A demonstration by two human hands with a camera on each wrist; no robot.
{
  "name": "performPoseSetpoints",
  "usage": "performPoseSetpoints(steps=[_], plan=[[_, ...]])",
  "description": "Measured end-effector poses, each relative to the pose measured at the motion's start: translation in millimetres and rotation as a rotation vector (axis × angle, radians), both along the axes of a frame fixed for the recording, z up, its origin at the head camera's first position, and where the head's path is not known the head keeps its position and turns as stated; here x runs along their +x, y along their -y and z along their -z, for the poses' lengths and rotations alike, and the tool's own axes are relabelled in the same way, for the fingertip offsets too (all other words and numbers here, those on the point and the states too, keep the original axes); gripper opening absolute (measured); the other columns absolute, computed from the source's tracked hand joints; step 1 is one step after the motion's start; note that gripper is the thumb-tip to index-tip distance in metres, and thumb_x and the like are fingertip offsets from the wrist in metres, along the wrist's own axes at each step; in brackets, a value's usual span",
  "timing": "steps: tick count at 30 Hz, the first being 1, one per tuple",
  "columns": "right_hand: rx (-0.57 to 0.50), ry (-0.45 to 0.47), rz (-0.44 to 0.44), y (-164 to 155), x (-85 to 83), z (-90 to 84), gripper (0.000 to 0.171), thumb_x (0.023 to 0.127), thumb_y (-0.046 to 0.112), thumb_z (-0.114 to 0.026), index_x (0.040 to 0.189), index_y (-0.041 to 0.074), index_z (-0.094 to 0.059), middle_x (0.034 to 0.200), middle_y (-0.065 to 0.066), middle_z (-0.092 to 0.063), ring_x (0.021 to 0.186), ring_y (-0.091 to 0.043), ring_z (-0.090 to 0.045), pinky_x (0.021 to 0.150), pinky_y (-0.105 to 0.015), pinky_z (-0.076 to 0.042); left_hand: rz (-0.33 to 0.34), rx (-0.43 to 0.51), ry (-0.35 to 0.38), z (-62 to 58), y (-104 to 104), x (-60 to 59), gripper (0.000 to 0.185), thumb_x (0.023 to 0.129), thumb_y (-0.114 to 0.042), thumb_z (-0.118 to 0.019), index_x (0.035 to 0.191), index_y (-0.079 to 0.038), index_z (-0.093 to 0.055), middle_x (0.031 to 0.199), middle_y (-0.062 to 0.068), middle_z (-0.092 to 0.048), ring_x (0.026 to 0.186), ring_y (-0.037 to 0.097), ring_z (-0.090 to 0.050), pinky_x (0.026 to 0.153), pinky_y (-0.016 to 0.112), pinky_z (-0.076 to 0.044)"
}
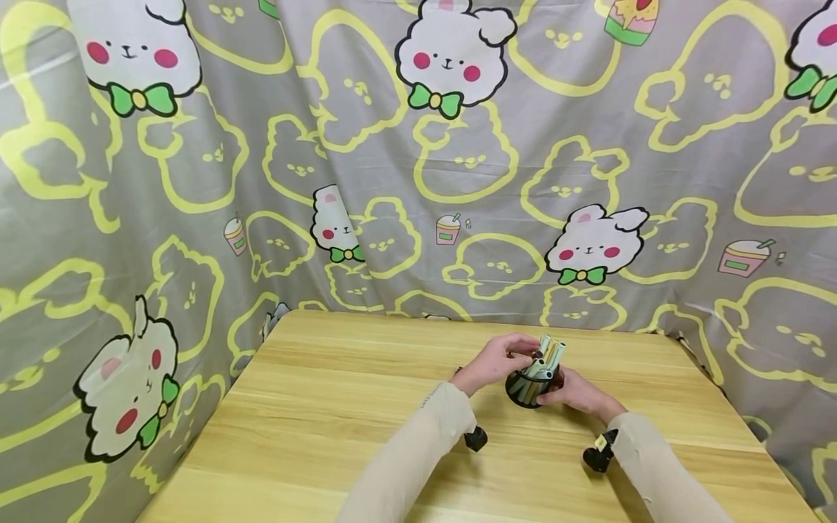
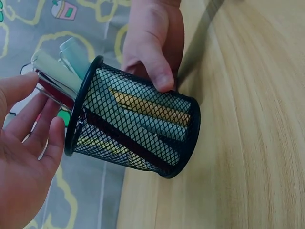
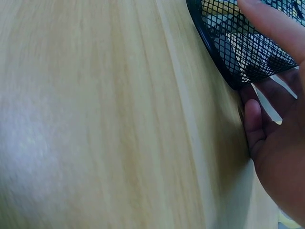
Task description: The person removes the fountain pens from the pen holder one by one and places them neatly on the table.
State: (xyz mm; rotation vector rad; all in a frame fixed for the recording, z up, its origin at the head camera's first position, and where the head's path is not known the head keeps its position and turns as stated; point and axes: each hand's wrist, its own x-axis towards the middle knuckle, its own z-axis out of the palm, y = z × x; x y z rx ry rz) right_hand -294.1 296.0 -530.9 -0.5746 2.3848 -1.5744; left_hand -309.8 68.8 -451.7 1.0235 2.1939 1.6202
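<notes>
A black mesh pen holder point(image 2: 138, 119) filled with several pens and markers sits on the table. Thumb on one side and fingers on the other, my right hand point(image 1: 577, 392) grips the holder low on its wall. At the rim, my left hand point(image 1: 495, 361) has thumb and fingertips about the end of a dark red pen point(image 2: 56, 90) with a metal clip. Beside that pen a pale green marker point(image 2: 55, 69) and a light blue marker point(image 2: 74, 55) stick out. Through the mesh an orange pen point(image 2: 147, 107) shows. The right wrist view catches only the holder's lower part.
The wooden table point(image 1: 327, 407) stretches out around the holder. A grey curtain point(image 1: 386, 167) with cartoon rabbits hangs behind and at the sides. Black wrist devices point(image 1: 598, 454) are strapped below both sleeves.
</notes>
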Motion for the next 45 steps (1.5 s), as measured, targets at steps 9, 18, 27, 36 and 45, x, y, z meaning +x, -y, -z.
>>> performPoseSetpoints(steps=[9,18,27,36,45], plan=[[-0.009,0.017,0.017,0,-1.0,0.7,0.074,0.077,0.01,-0.078,0.133,-0.013,-0.036,0.122,-0.022,-0.054,0.108,-0.02,-0.053,0.089,-0.019,-0.04,0.016,-0.035,-0.041,1.6,-3,-2.4,0.033,0.095,-0.007,-0.057,0.128,-0.006,-0.057,0.118,0.003,-0.063,0.104,0.004,-0.056,0.082,0.018,-0.047],[-0.027,0.021,-0.002,-3,-3.8,3.5,0.074,0.078,0.009,-0.077,0.134,-0.013,-0.035,0.122,-0.022,-0.054,0.106,-0.017,-0.054,0.089,-0.018,-0.042,0.057,-0.063,-0.049,-0.7,-3,-2.6,0.035,0.096,-0.008,-0.055,0.131,-0.005,-0.054,0.122,0.005,-0.061,0.108,0.006,-0.055,0.084,0.018,-0.046],[-0.026,0.026,0.003,-1,-3.3,2.5,0.074,0.077,0.009,-0.077,0.135,-0.012,-0.036,0.123,-0.023,-0.054,0.108,-0.019,-0.054,0.089,-0.019,-0.041,0.018,-0.038,-0.036,0.9,0,-4.2,0.034,0.094,-0.007,-0.059,0.128,-0.006,-0.056,0.109,0.002,-0.064,0.096,0.005,-0.057,0.08,0.02,-0.048],[-0.03,0.011,-0.009,1,-0.5,-1.6,0.072,0.076,0.005,-0.077,0.133,-0.015,-0.036,0.122,-0.025,-0.053,0.111,-0.031,-0.052,0.091,-0.023,-0.04,-0.089,0.007,-0.003,6.5,4,-6.5,0.03,0.092,-0.007,-0.062,0.122,-0.009,-0.063,0.109,-0.001,-0.065,0.095,0.003,-0.057,0.077,0.02,-0.049],[-0.036,0.011,-0.009,1,1.0,-0.7,0.072,0.076,0.006,-0.078,0.131,-0.015,-0.037,0.122,-0.027,-0.053,0.109,-0.029,-0.053,0.09,-0.022,-0.041,-0.2,0.08,-0.033,12.9,5,-10.4,0.026,0.09,-0.003,-0.064,0.113,-0.014,-0.067,0.106,0.003,-0.068,0.092,0.001,-0.06,0.076,0.02,-0.05]])
